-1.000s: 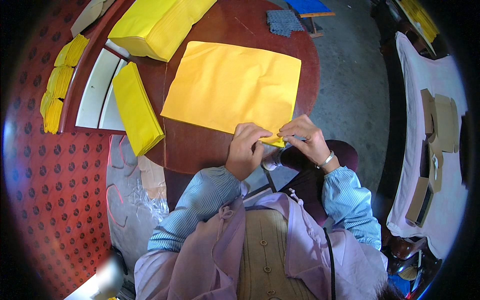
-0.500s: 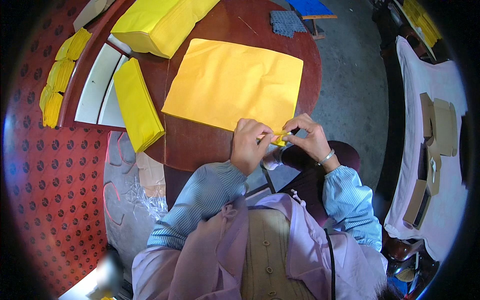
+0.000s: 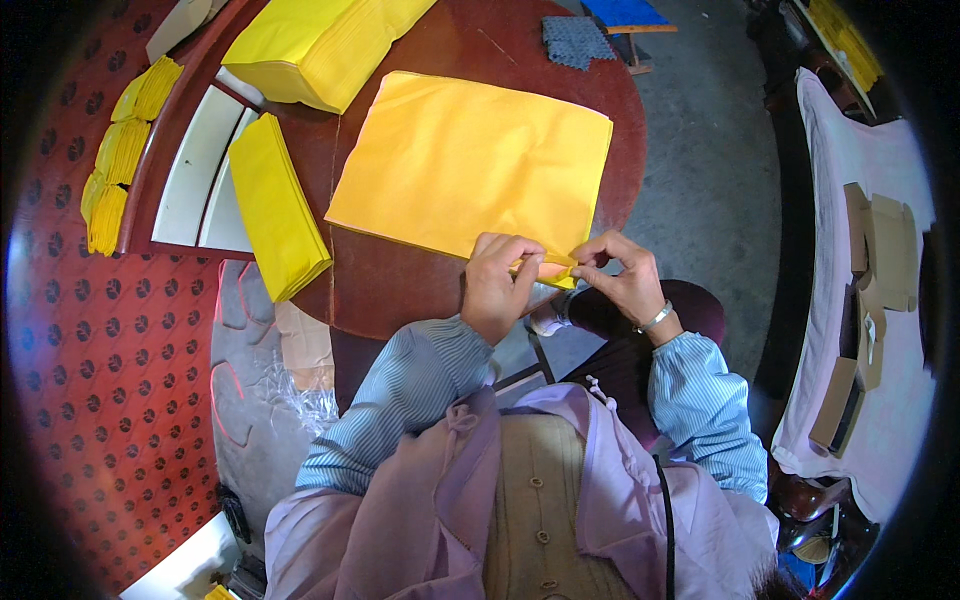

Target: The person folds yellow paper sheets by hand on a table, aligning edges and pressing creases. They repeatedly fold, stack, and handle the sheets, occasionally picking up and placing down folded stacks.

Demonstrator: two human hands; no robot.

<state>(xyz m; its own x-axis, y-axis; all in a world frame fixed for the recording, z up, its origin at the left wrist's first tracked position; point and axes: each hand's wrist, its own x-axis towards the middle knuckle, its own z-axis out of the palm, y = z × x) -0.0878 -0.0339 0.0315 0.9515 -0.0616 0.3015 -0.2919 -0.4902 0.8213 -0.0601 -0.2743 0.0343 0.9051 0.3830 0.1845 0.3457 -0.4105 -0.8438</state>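
- Yellow paper — a large sheet stack (image 3: 470, 165) lies flat on the round dark-red table (image 3: 400, 285), its near corner at the table's edge closest to the person.
- The left hand (image 3: 497, 285) pinches that near corner between thumb and fingers, knuckles up.
- The right hand (image 3: 625, 280) meets it from the other side, fingertips closed on the same folded bit of corner; a bracelet (image 3: 655, 318) sits at the wrist.
- The two hands are just beside each other, almost touching over the fold.
- A narrow folded yellow pile (image 3: 275, 205) lies to the left of the sheet — apart from it.
- A thicker yellow pile (image 3: 320, 45) rests at the table's far side.
- A grey cloth (image 3: 577, 40) lies beyond the sheet.
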